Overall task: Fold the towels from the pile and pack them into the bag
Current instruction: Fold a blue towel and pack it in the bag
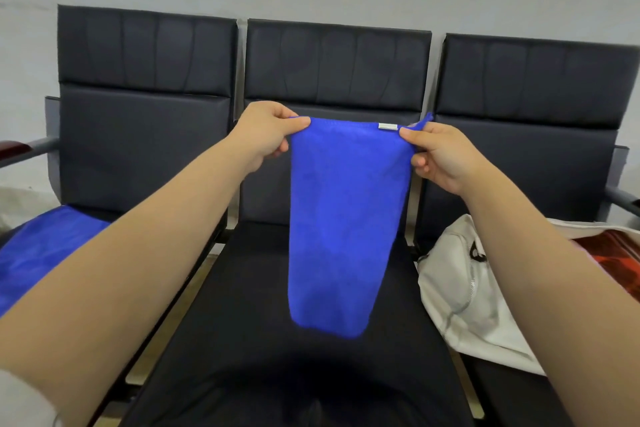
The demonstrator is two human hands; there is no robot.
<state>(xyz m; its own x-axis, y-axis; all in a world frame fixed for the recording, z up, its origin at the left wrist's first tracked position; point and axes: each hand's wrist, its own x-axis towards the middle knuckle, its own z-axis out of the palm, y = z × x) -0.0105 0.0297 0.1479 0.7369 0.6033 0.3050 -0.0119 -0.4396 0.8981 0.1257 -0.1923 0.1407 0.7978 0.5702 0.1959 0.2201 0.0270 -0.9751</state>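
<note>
A: So, how far along w/ the task?

B: Early-to-mid, by the look. Holding one blue towel (346,218) up over the middle seat (242,322), hanging free, lower end just above the cushion or brushing it. Looks narrow, poss. doubled lengthwise already, but can't confirm.

A: And left to do?

B: Plenty, prob. Seeing more blue cloth, the pile (45,253), on the left-hand seat, partly hidden behind the forearm. Can't count pcs.

A: Anything packed yet?

B: Can't tell. Seeing a white zip bag (457,288) slumped on the right-hand seat, w/ a red-and-black checked item (616,253) at its far side, inside or beside, hard to say. No blue showing there.

A: Grip status?

B: Left grip (266,135): pinching the top-left corner btwn thumb and forefinger, other fingers curled below. Right grip (440,156): pinching the top-right corner likewise, just past the white label (387,126), w/ a tip of cloth poking up above the thumb. Both closed tight on the hem, drawing it taut across. Touching nothing else.

A: Next, then?

B: Guessing only: finish the fold, in the air or down on the middle seat, then over to the bag on the right. Same again for the rest of the pile.
</note>
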